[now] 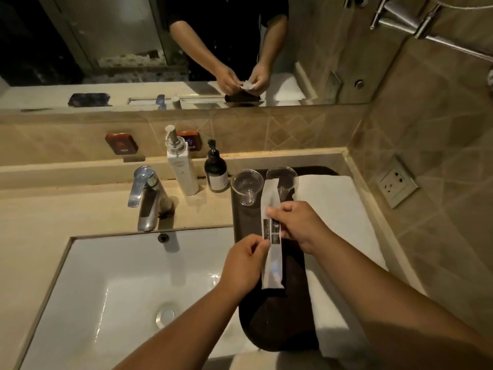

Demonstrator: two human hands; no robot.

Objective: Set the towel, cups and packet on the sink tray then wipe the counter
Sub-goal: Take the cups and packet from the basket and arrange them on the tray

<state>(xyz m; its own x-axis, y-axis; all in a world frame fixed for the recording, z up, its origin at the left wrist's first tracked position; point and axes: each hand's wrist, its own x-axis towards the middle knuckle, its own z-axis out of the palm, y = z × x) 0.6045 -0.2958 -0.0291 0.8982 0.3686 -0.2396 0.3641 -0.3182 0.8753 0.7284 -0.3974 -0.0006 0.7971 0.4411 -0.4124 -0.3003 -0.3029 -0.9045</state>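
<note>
A long white packet (272, 198) with a dark printed label hangs lengthwise above the dark tray (277, 321) to the right of the sink. My left hand (244, 263) pinches its left edge at the label, and my right hand (296, 225) pinches the right edge a little higher. Two clear plastic cups stand upright at the tray's far end: one (246, 186) on the left, the other (282, 180) partly behind the packet. A folded white towel (336, 222) lies along the tray's right side, under my right forearm.
The white basin (120, 289) fills the lower left, with a chrome tap (145, 196) behind it. A white pump bottle (181, 166) and a dark pump bottle (215, 172) stand on the beige counter beside the cups. A wall socket (397, 182) is on the right; a mirror runs above.
</note>
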